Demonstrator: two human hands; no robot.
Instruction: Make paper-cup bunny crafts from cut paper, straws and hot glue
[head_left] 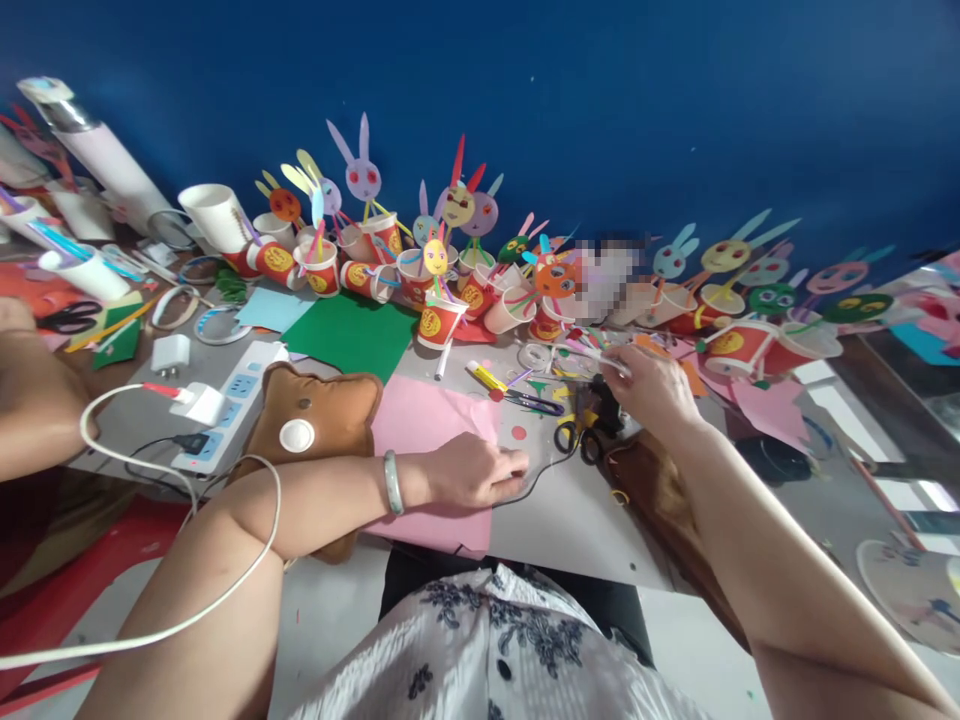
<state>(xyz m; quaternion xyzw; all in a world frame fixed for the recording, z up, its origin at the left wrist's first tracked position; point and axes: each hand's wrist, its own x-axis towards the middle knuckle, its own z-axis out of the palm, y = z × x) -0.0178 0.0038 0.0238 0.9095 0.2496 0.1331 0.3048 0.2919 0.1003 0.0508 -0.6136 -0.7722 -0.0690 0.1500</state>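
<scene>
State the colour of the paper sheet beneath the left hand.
The paper sheet beneath the left hand is pink, seen best in the head view.

The person's 2 arms are showing bare from the lower part of the view. The left arm [259,535] is bending at the elbow, its forearm [337,500] pointing across to the right. The left hand [469,475] is resting low with its back facing up, the fingers loosely curled and pointing rightward. The right arm [742,545] is slanting forward and to the left. The right hand [656,385] is sitting farther forward than the left, its back facing up and its fingertips [615,360] bunching close together.
</scene>
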